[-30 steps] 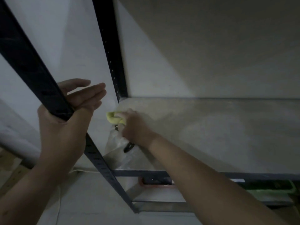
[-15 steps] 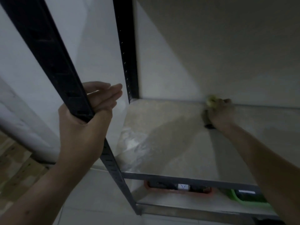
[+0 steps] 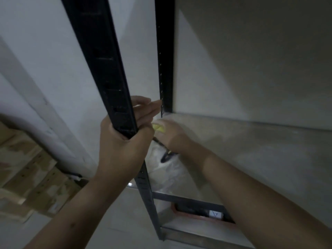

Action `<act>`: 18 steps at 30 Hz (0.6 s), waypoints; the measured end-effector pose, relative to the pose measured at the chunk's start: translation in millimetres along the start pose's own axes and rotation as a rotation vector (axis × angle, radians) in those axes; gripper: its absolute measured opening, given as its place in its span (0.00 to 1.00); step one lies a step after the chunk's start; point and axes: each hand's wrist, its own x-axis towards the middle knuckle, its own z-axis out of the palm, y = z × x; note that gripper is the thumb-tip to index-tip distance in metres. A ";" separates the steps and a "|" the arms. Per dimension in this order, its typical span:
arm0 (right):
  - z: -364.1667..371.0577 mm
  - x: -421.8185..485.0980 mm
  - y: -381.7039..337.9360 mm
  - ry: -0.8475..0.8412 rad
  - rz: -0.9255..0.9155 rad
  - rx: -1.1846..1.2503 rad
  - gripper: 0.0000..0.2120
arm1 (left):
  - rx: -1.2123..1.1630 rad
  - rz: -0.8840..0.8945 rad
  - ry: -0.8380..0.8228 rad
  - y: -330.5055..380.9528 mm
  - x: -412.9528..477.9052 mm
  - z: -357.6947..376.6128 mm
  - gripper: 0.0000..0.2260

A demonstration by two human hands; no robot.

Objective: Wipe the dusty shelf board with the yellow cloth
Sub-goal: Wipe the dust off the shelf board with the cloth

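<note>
The pale, dusty shelf board (image 3: 251, 155) runs from the middle to the right, dimly lit. My right hand (image 3: 172, 135) presses the yellow cloth (image 3: 159, 127) onto the board's back left corner; only a small yellow edge shows past the fingers. A dark strap or loop (image 3: 166, 156) hangs from under that hand. My left hand (image 3: 125, 141) is wrapped around the black front upright (image 3: 106, 69) of the rack, just left of the cloth.
A second black upright (image 3: 164, 56) stands at the board's back left corner against a white wall. A lower shelf (image 3: 197, 229) holds a red-rimmed item (image 3: 203, 215). Wooden boards (image 3: 30, 175) lie on the floor at the left.
My right hand swept the cloth from the board's back middle to its back left corner. The view shifted right and closer. My left hand keeps its hold on the front upright.
</note>
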 end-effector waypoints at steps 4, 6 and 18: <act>-54.7 -31.6 45.8 0.322 0.044 -0.051 0.18 | -0.023 -0.037 -0.022 1.7 -0.5 -0.3 0.15; -86.2 -44.6 87.5 0.325 0.316 -0.282 0.21 | -0.031 -0.048 -0.021 3.8 -0.5 0.2 0.15; 22.4 -99.4 4.8 0.183 0.308 -0.414 0.19 | -0.068 -0.083 0.014 10.9 -0.7 4.6 0.15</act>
